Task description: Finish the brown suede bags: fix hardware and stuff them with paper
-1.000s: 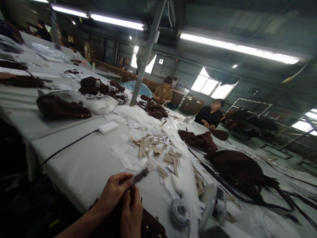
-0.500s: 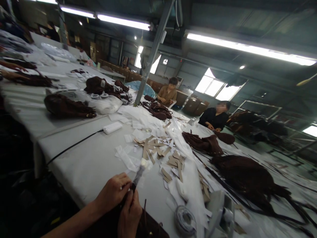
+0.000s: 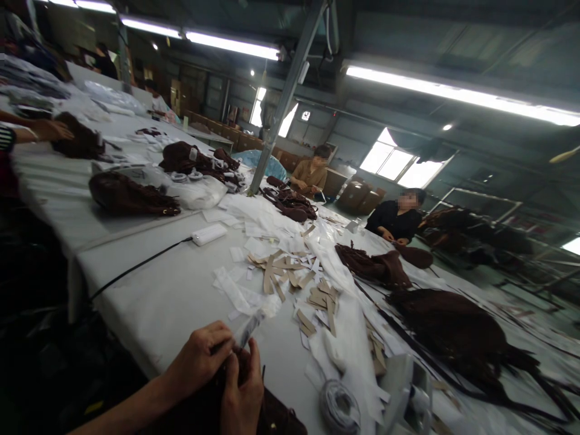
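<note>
Both my hands are at the near edge of the long white table (image 3: 163, 302). My left hand (image 3: 199, 356) is closed, pinching the base of a thin strap wrapped in clear plastic (image 3: 251, 323) that sticks up and to the right. My right hand (image 3: 240, 393) is closed just below it, fingers pressed on the same strap. Under both hands lies a dark brown suede bag (image 3: 267, 417), mostly hidden by my hands and forearm.
Tan paper strips (image 3: 290, 275) and white paper scraps litter the table's middle. Brown fringed bags (image 3: 448, 329) lie right, another bag (image 3: 127, 196) left. A white power block (image 3: 208, 234) with a black cable, a cord coil (image 3: 339, 408) and a grey tool (image 3: 403, 386) sit nearby. Two people sit across the table.
The wrapped strap has dropped lower and my hands have closed in over the brown bag. The view has shifted a little left, and another person's hand now shows at the far left.
</note>
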`<state>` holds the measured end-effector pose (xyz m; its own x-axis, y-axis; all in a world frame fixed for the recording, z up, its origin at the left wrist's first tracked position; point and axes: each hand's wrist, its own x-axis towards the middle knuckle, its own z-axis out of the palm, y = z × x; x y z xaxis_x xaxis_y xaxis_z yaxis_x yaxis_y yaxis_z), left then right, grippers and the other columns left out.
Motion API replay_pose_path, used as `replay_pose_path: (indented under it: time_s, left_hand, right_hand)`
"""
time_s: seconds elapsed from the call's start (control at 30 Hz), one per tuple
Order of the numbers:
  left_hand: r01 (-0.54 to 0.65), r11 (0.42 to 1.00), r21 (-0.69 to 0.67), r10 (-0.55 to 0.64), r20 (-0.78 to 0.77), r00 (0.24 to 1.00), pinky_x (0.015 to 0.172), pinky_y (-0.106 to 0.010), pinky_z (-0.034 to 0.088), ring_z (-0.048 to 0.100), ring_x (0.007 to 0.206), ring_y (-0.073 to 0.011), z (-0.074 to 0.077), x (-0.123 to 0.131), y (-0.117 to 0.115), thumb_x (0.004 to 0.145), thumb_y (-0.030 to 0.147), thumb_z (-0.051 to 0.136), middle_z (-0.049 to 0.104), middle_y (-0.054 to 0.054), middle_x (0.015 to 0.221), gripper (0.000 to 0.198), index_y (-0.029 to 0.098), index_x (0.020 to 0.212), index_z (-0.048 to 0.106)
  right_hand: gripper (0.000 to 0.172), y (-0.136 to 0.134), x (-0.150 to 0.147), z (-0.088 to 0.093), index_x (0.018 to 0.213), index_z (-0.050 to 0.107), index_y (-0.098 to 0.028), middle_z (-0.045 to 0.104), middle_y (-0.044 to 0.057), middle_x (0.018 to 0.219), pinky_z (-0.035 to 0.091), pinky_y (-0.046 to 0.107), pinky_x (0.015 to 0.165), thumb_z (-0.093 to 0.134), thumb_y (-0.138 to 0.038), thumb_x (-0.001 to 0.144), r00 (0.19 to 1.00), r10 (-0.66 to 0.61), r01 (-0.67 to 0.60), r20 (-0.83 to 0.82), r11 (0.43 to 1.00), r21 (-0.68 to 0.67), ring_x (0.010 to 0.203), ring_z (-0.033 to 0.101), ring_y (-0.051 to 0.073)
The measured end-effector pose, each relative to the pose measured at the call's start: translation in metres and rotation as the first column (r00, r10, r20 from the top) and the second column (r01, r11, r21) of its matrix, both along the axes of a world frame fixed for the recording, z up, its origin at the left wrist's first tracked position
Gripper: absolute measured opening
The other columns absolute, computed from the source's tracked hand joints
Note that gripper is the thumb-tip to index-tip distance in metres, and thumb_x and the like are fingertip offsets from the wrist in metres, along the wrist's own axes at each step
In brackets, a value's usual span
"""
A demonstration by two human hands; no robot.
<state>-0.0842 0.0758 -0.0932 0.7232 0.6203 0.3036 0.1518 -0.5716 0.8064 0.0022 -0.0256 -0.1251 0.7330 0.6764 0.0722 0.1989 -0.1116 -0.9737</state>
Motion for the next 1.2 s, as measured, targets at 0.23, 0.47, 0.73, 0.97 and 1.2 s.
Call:
replay_pose_path:
  time_s: [0.23,0.47,0.73,0.97,1.2]
  left_hand:
    - [0.13,0.991,0.029,-0.13,-0.02,0.991,0.074,-0.022,0.047,0.06,0.078,-0.0137,-0.005,-0.004,0.001,0.091,0.019,0.045,0.063,-0.003,0.083,0.025,0.018,0.073,0.063]
    - [0.141,0.979,0.148,-0.156,0.091,0.984,0.079,-0.024,0.049,0.061,0.086,-0.0162,-0.023,-0.006,-0.007,0.092,0.015,0.045,0.066,-0.007,0.09,0.023,0.019,0.088,0.067]
    - [0.076,0.997,-0.012,-0.076,0.001,0.997,0.097,-0.039,0.043,0.055,0.108,-0.0256,-0.013,-0.009,0.008,0.089,0.034,0.056,0.064,-0.009,0.114,0.033,0.024,0.12,0.059]
    - [0.191,0.886,-0.422,-0.207,0.009,0.978,0.064,-0.025,0.04,0.051,0.069,-0.0155,0.005,-0.005,0.015,0.093,0.043,0.046,0.056,0.001,0.074,0.027,0.018,0.086,0.057]
    - [0.098,0.866,-0.49,-0.048,0.115,0.992,0.069,-0.026,0.04,0.052,0.074,-0.0173,0.007,0.006,0.002,0.088,0.038,0.054,0.058,0.0,0.077,0.02,0.018,0.083,0.054]
  right_hand:
    - [0.066,0.002,0.004,-0.013,0.132,0.043,-0.013,0.073,0.004,0.09,0.052,0.029,0.079,0.061,-0.05,0.081,0.965,-0.074,0.097,-0.25,0.992,0.081,0.087,0.068,0.021]
    - [0.05,0.012,0.023,-0.002,0.079,0.068,-0.013,0.063,0.0,0.056,0.043,0.024,0.049,0.056,-0.062,0.08,0.844,0.077,-0.031,-0.531,0.995,0.094,0.052,0.055,0.013]
    - [0.059,0.013,0.035,0.009,0.098,0.07,-0.015,0.074,0.01,0.098,0.049,0.034,0.088,0.059,-0.068,0.074,0.901,-0.012,0.058,-0.433,0.994,0.093,0.096,0.066,0.025]
    - [0.051,0.016,0.045,0.038,0.101,0.07,-0.016,0.073,0.011,0.102,0.046,0.038,0.095,0.06,-0.061,0.078,0.955,-0.079,0.129,-0.284,0.979,0.161,0.105,0.063,0.026]
    - [0.037,0.02,0.021,0.044,0.087,0.066,-0.017,0.073,0.008,0.086,0.05,0.034,0.078,0.058,-0.052,0.079,0.991,0.032,-0.034,-0.129,0.999,-0.012,0.085,0.067,0.024]
